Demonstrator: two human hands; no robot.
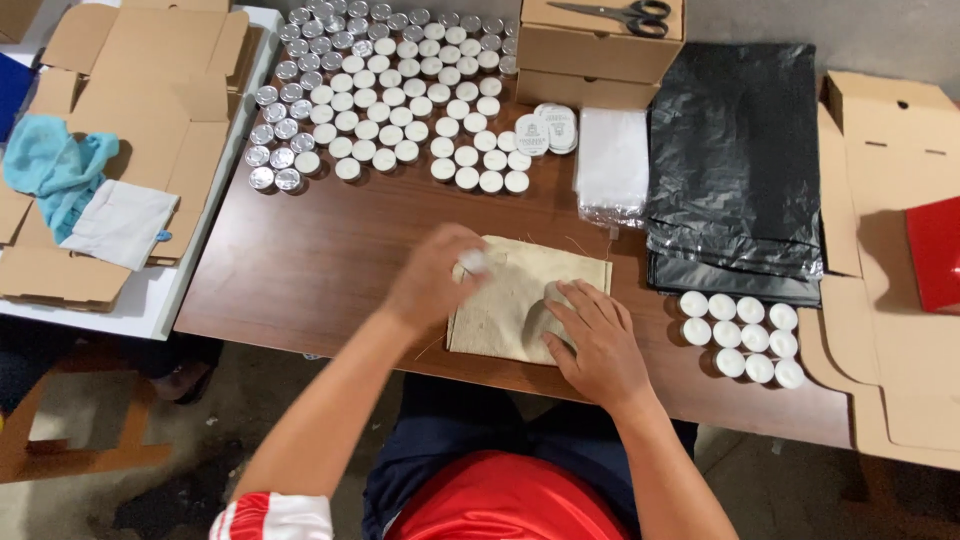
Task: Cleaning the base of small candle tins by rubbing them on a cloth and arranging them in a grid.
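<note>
A beige cloth pouch (510, 290) lies flat on the brown table (300, 270) in front of me. My left hand (435, 275) hovers at the pouch's upper left edge, blurred, with a small white tealight candle (472, 262) between its fingertips. My right hand (592, 340) rests on the pouch's right half, fingers spread, and something round bulges under the cloth near its fingers. Several white tealights (740, 338) stand in rows just right of the pouch.
Many tealights in metal cups (385, 95) fill the far table. Cardboard boxes (600, 50) with black scissors (615, 15) stand behind, beside clear bags (612, 165) and black plastic bags (735, 160). Flat cardboard (890, 250) lies right, more cardboard with a blue cloth (55, 165) left.
</note>
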